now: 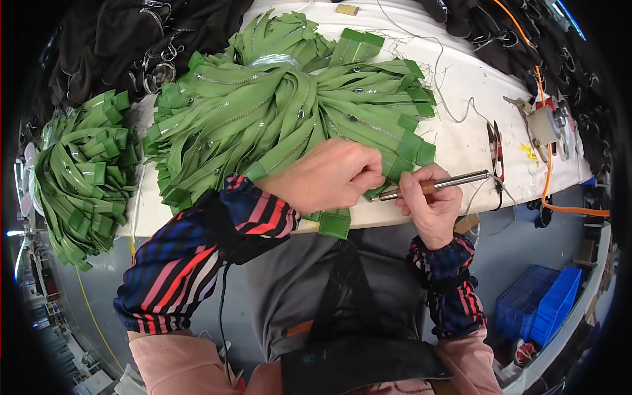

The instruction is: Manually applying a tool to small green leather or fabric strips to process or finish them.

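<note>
My left hand [328, 173] lies over a heap of green zippers [247, 108], its fingers curled closed around the end of one green zipper [374, 193]; the fingertips are partly hidden. In my right hand [430, 202] is a slim, pen-shaped metal tool [461, 178] with a brown grip section. Its narrow tip points left, close to the zipper end by my left fingers. Below my left wrist, a stitched green end tab [335, 224] hangs over the table edge. Clear wrapping [274, 61] binds the zippers at the back of the heap.
Another bundle of green zippers [86, 177] drapes over the table's left side. Thread snips [495, 148], a thread spool [542, 124] and an orange cord [547, 182] are at the right. Dark goods with zippers [118, 44] pile up behind. Blue crates [538, 303] stand on the floor.
</note>
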The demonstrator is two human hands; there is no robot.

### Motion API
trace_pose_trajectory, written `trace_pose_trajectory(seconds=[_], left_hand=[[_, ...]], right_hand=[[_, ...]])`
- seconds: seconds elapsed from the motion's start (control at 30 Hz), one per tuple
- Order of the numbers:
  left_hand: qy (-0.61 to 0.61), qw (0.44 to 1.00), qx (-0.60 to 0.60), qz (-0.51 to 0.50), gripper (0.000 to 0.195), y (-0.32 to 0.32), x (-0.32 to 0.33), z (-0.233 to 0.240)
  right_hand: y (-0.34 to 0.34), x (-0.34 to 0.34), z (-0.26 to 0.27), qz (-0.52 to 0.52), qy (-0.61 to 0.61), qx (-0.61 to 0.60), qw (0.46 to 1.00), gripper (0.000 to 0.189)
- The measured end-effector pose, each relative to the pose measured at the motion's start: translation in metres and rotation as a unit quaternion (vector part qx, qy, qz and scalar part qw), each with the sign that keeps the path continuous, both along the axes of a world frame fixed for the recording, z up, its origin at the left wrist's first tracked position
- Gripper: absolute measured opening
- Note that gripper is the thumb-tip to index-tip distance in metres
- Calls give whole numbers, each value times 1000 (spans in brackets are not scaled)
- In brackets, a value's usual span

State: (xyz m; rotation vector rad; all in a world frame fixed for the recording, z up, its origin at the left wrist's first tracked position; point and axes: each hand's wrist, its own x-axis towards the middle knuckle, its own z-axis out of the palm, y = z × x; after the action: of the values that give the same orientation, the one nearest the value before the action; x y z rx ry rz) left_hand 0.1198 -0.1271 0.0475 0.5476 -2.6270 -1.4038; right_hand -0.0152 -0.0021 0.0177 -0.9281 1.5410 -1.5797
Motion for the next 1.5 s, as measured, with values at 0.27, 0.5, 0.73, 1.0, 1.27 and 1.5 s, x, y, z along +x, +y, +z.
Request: trace_pose_trajectory(seconds=[0.27, 0.5, 0.73, 1.0, 1.27, 1.5], left_hand=[[31, 999, -13, 4, 12, -1, 0, -6], [29, 999, -22, 8, 12, 0, 0, -4], [30, 999, -25, 2, 13, -1, 0, -4], [31, 999, -38, 10, 12, 1, -2, -1], [44, 998, -47, 15, 12, 1, -8, -5], [4, 993, -112, 32, 12, 1, -13, -8]], right_hand=[[-1, 0, 0, 12, 8, -3, 1000, 13], [-1, 1, 1, 11, 20, 2, 1000, 13], [-2, 2, 0, 9, 32, 0, 999, 14], [-2, -1, 0, 8, 35, 0, 999, 15], [3, -11, 4, -39, -47, -19, 998, 14], [-4, -20, -1, -70, -45, -26, 996, 12]])
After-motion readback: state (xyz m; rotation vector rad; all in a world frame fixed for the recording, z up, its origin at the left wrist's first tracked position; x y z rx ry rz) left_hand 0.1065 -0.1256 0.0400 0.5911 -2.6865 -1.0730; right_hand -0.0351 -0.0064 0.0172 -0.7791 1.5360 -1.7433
